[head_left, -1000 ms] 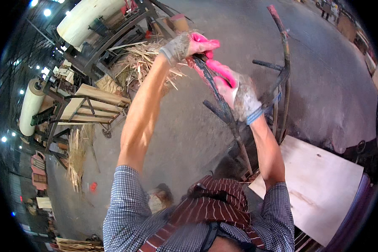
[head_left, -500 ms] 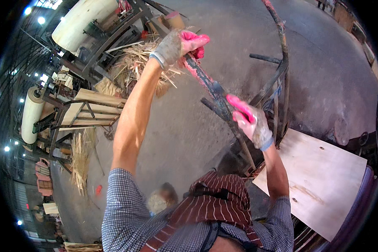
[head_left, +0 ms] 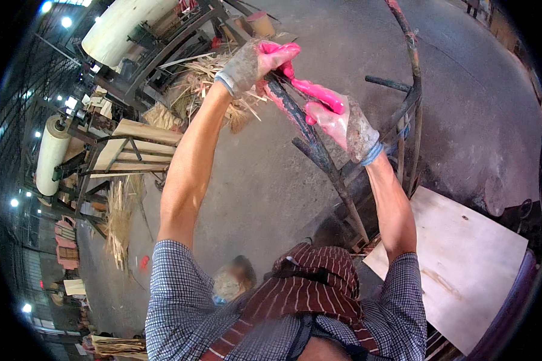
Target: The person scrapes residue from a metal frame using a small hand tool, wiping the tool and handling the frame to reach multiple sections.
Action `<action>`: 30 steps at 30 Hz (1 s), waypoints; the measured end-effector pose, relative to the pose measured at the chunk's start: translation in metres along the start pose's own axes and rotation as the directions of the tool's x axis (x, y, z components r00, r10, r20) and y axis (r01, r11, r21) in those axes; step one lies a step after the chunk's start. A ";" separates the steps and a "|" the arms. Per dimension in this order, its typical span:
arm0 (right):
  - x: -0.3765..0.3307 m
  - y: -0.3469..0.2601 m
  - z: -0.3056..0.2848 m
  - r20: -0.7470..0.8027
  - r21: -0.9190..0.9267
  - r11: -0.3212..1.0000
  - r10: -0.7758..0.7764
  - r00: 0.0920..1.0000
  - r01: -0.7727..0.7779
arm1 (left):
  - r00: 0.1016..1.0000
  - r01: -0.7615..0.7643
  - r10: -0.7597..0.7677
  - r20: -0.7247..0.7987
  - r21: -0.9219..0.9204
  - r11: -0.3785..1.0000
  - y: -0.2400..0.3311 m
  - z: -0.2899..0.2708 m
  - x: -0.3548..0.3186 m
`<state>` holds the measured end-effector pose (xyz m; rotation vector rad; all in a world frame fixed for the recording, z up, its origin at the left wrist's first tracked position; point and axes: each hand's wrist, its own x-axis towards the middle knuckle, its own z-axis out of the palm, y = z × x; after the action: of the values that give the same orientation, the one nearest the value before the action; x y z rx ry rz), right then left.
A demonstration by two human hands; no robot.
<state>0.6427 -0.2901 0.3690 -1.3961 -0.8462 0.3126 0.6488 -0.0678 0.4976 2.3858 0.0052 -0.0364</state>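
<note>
My left hand [head_left: 256, 65], in a dirty pale glove with pink-stained fingers, is closed around the upper end of a dark metal bar [head_left: 312, 133]. Pink residue coats part of this bar, which slopes down to the right. Close to it, on the bar's right side, is my right hand [head_left: 342, 120], gloved the same way. Its pink index finger stretches toward my left hand, and the thumb sits apart below, beside the bar. The other right fingers are hidden; I see nothing clearly held there. A short metal stub [head_left: 307, 150] sticks out from the bar lower down.
A curved metal pole [head_left: 413, 60] joins the frame to the right. Below it lies a pale wooden sheet [head_left: 464, 259]. At left stand a machine with a large veneer roll [head_left: 123, 30], a smaller roll [head_left: 49, 157] and scattered wood strips [head_left: 199, 84]. A person [head_left: 232, 281] is lower down.
My right hand has moved up and left along the bar, close to my left hand. My left hand keeps its hold on the bar's end.
</note>
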 end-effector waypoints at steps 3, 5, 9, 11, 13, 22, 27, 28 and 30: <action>-0.035 0.001 0.006 -0.099 -0.111 0.986 -0.137 0.986 0.126 | 0.997 -0.050 0.055 -0.046 0.103 0.993 -0.003 -0.001 0.002; -0.064 -0.003 0.012 -0.153 -0.522 0.824 -0.346 0.926 0.221 | 0.996 -0.064 0.063 -0.058 -0.018 0.998 -0.006 0.000 0.004; -0.080 -0.013 0.029 -0.196 -0.758 0.652 -0.251 0.948 0.016 | 0.998 -0.053 0.057 0.004 -0.280 0.958 -0.010 -0.004 0.004; -0.063 -0.014 0.036 -0.193 -0.833 0.553 -0.252 0.948 -0.023 | 0.997 0.038 -0.013 0.072 -0.346 0.937 -0.011 -0.008 0.004; -0.034 -0.012 0.043 -0.214 -0.853 0.521 -0.389 0.896 0.022 | 0.998 -0.013 0.031 0.063 -0.271 0.962 -0.011 -0.011 0.006; 0.005 -0.038 0.057 -0.271 -0.605 0.779 -0.399 0.876 0.167 | 0.959 -0.250 0.269 -0.088 -0.708 0.660 -0.033 0.001 0.015; 0.015 -0.050 0.032 -0.096 0.069 0.995 0.074 0.993 -0.068 | 0.899 -0.398 0.349 -0.265 -0.827 0.398 -0.040 0.009 0.017; 0.013 -0.051 0.026 -0.062 0.099 0.989 0.116 0.991 -0.109 | 0.890 -0.435 0.351 -0.292 -0.775 0.458 -0.039 0.010 0.017; 0.007 -0.052 0.020 -0.010 0.183 0.968 0.174 0.985 -0.170 | 0.873 -0.487 0.351 -0.339 -0.653 0.580 -0.038 0.012 0.014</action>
<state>0.6195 -0.2806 0.4189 -1.3012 -0.6588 0.4922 0.6621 -0.0483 0.4629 1.5161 -0.4035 0.3484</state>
